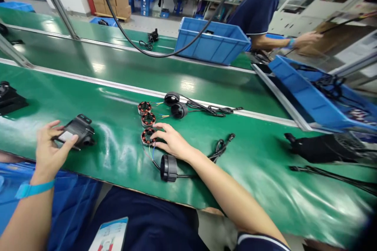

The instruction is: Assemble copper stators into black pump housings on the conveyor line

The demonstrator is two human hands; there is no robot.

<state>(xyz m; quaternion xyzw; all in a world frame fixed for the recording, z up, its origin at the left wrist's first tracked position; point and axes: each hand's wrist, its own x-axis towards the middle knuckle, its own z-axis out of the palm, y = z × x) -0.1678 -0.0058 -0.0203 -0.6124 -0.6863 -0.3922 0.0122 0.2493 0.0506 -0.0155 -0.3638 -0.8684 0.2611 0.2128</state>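
One long green bench lies before me, a blue bin beyond it. My left hand is clamped on a black housing, thumb on top. My right hand is near a black cap wired to the nearest of three copper-wound rings; my fingertips are at that ring, but I cannot tell whether they pinch it.

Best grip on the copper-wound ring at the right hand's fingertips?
Grip the ring by its outer rim, probably from above, pinching left and right: it lies flat, and its wires leave the near edge toward the black cap.
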